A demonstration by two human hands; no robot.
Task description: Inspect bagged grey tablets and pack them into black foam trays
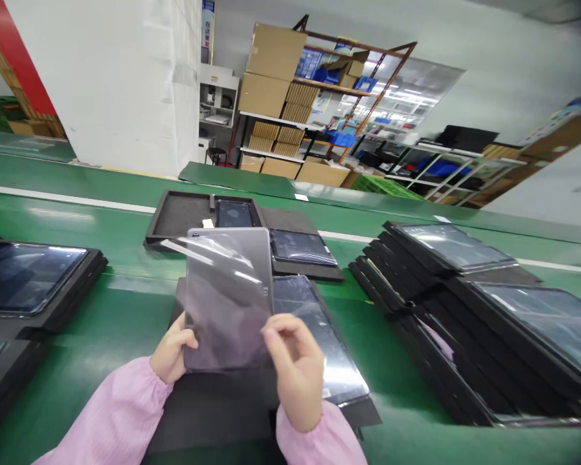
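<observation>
A grey tablet (227, 323) stands tilted up before me, its back with a camera at the upper left facing me. My left hand (173, 352) grips its lower left edge, thumb on the back. A clear plastic film (223, 255) lies loosely over the back, and one strip of it sticks out past the upper left corner. At the tablet's lower right edge, my right hand (297, 365) is closed in a pinch on the film. Behind and below the tablet, another tablet (319, 342) rests screen up in a black foam tray (217, 413).
Farther back, an open black tray (181, 216) and a tablet (303, 247) on foam sit on the green conveyor belt (126, 290). Stacked black trays (416, 310) with tablets rise at the right. More trayed tablets (29, 274) stand at the left. Beyond is a shelf of cartons (271, 71).
</observation>
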